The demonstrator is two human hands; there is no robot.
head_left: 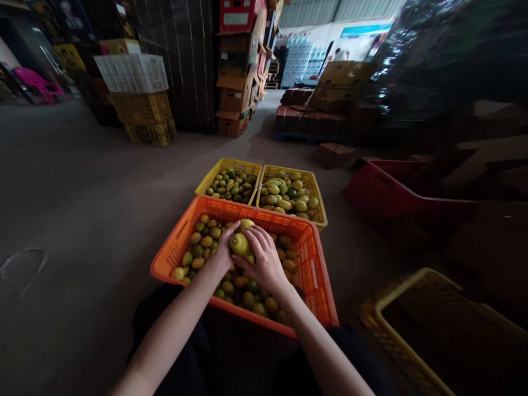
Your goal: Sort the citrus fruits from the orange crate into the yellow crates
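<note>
Over the orange crate [317,275], my two hands are close together around a few yellow-green lemons. The nearer lemon [240,245] shows its pointed end between my thumbs, and a second lemon [246,224] sits just behind it. My left hand [224,250] presses on them from the left. From the right, my right hand [264,256] curls its fingers over them. Which hand bears which lemon is partly hidden. Below, many green and yellow lemons [247,300] lie loose in the orange crate.
Beyond the orange crate stand two yellow crates of lemons, the left crate [202,184] and the right crate [322,212]. At right are a yellow crate [412,341] and a red bin [371,187]. Stacked crates [140,104] and cartons [233,99] stand farther back.
</note>
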